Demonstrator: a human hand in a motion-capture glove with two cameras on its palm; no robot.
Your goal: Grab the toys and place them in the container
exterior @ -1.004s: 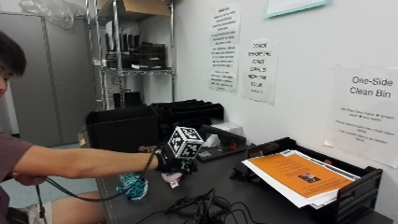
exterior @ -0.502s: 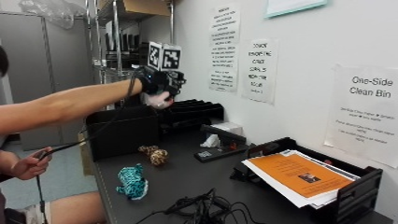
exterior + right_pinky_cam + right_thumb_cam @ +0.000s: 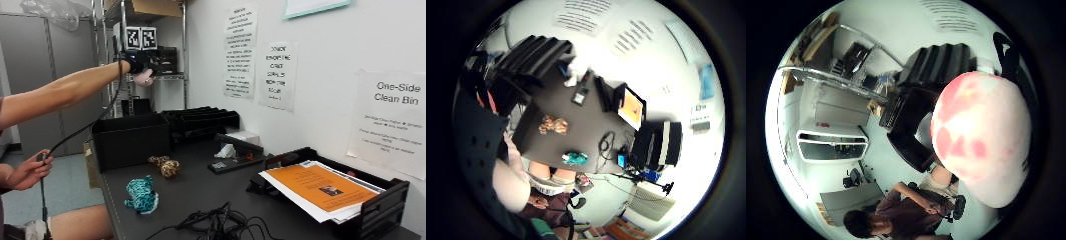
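My gloved right hand (image 3: 138, 61) is raised high at arm's length and grips a pink and white soft toy (image 3: 144, 78), which fills much of the thumb side palm view (image 3: 978, 140). It hangs well above the open black container (image 3: 130, 139) at the table's far left end. A brown spotted toy (image 3: 165, 166) lies on the dark table just in front of the container, and a teal toy (image 3: 142, 195) lies nearer the front edge. Both also show from above, the brown toy (image 3: 553, 124) and the teal toy (image 3: 575, 158).
Black stacked trays (image 3: 203, 119) stand behind the container. A paper tray with orange sheets (image 3: 323, 190) sits at the right, tangled black cables (image 3: 210, 222) at the front, a small flat device (image 3: 229, 162) mid-table. The person's bare hand (image 3: 26, 172) holds a cable off the table.
My hand has left the table surface with the pink toy and risen up and to the left, over the container. The brown and teal toys have stayed where they were.
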